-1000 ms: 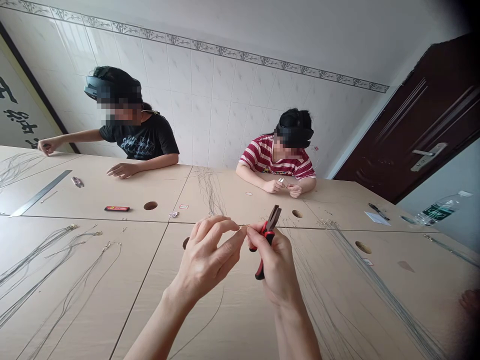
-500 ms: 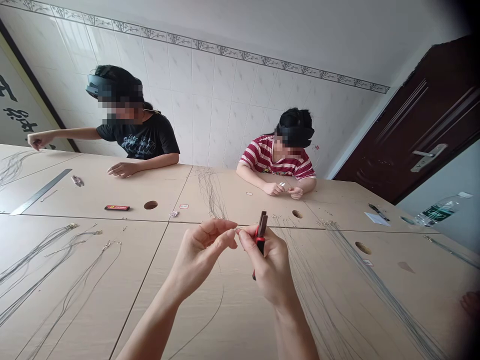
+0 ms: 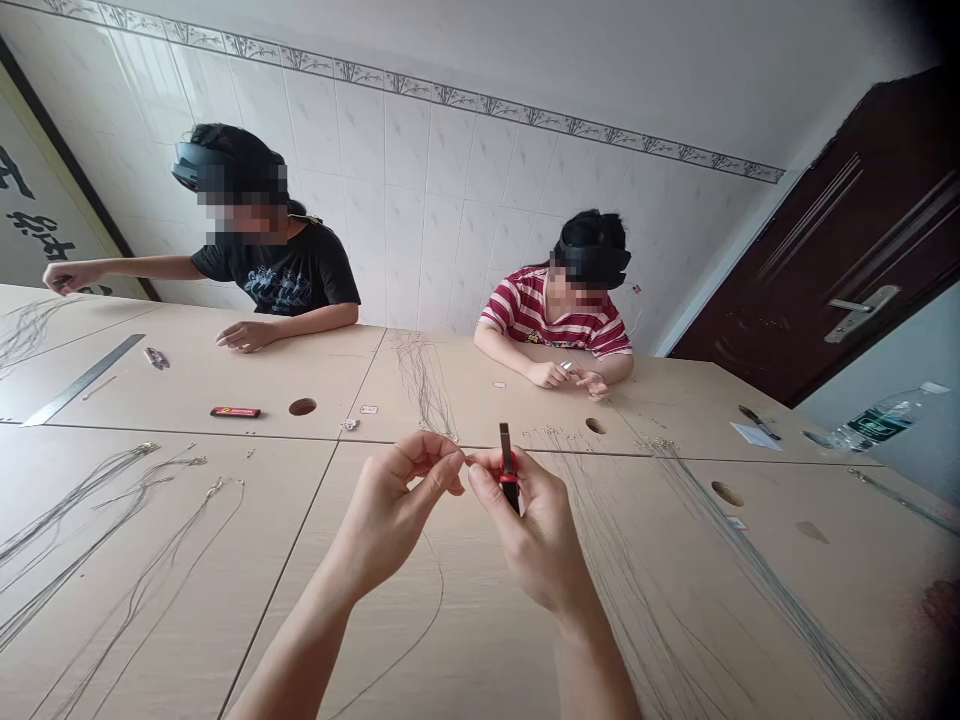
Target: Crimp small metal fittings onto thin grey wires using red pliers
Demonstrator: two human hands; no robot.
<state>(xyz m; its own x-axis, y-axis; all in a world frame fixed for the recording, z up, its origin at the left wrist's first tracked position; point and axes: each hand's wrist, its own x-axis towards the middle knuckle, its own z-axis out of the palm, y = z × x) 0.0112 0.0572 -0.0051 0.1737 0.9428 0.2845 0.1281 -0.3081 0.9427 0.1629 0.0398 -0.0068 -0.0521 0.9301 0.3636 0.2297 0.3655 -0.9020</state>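
My left hand [image 3: 390, 510] is raised over the wooden table [image 3: 480, 620], thumb and forefinger pinched on the end of a thin wire [image 3: 420, 625] that loops down across the table below. My right hand [image 3: 536, 535] is closed around red-handled pliers [image 3: 508, 470], jaws pointing up, and its thumb and forefinger meet the left fingertips at the wire's end. Both hands are touching at the fingertips.
Bundles of thin wires lie at left [image 3: 90, 520], right [image 3: 750, 580] and centre back [image 3: 424, 380]. Two people sit across the table; one in a striped shirt [image 3: 555, 320] handles something small. A steel ruler [image 3: 79, 380], a red flat item [image 3: 235, 412], cable holes, a water bottle [image 3: 877, 425].
The pliers have turned from tilted right to nearly upright and both hands have drifted slightly up and left. The person at back left has stretched an arm further left.
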